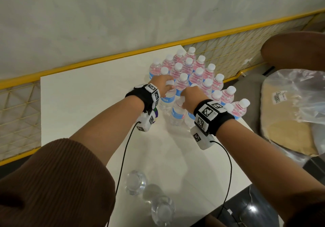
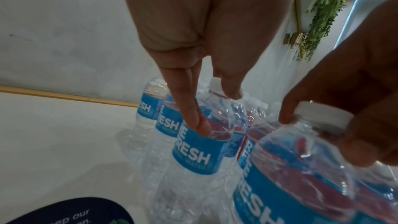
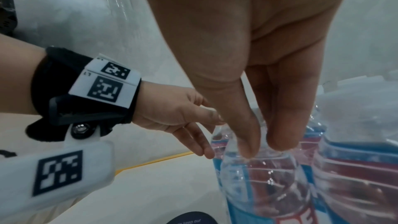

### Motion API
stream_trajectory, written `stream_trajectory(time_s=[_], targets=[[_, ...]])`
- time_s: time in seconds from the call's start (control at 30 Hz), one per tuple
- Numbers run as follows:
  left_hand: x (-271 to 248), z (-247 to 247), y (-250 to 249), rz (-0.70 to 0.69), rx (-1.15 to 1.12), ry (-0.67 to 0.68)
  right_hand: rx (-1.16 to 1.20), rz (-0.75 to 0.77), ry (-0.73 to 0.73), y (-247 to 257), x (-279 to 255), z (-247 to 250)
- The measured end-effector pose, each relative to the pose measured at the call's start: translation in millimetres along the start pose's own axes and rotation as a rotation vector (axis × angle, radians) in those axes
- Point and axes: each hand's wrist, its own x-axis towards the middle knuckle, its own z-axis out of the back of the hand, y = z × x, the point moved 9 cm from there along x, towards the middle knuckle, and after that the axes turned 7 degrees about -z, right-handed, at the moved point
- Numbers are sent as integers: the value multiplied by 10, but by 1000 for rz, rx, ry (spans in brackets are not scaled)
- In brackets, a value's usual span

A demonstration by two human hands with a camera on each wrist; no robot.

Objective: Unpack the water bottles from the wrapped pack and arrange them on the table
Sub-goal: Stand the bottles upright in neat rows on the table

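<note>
Several clear water bottles (image 1: 195, 71) with white caps and blue labels stand in tight rows on the white table (image 1: 79, 103), at its far right. My left hand (image 1: 164, 85) grips the top of one bottle (image 1: 167, 101) at the front left of the group. In the left wrist view its fingers (image 2: 193, 118) reach down over that bottle's (image 2: 197, 154) shoulder. My right hand (image 1: 190, 98) holds the neck of the bottle (image 1: 177, 114) beside it. The right wrist view shows those fingertips (image 3: 247, 151) pinching the bottle (image 3: 262, 185) just under its cap.
Two more bottles (image 1: 135, 182) (image 1: 163, 211) stand near the table's front edge, between my forearms. Crumpled clear plastic wrap (image 1: 297, 94) lies on a cushioned seat to the right. A yellow mesh railing (image 1: 105, 57) and a wall run behind the table.
</note>
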Motion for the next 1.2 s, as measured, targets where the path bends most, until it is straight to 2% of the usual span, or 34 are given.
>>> stream_trajectory(time_s=[0.3,0.57,0.73,0.93,1.2], targets=[[-34,-41,64,2,-105,11,119,-11,0,-77,93,-12],[-33,-36,76,3,-160,15,77,-36,-64,-16,162,39],[21,-66,40,10,-124,6,77,-61,-93,-37,164,25],[57,-72,54,-14,-56,21,63,-80,-18,-93,204,-11],[90,-66,3,-33,7,27,118,-133,-42,-127,221,-5]])
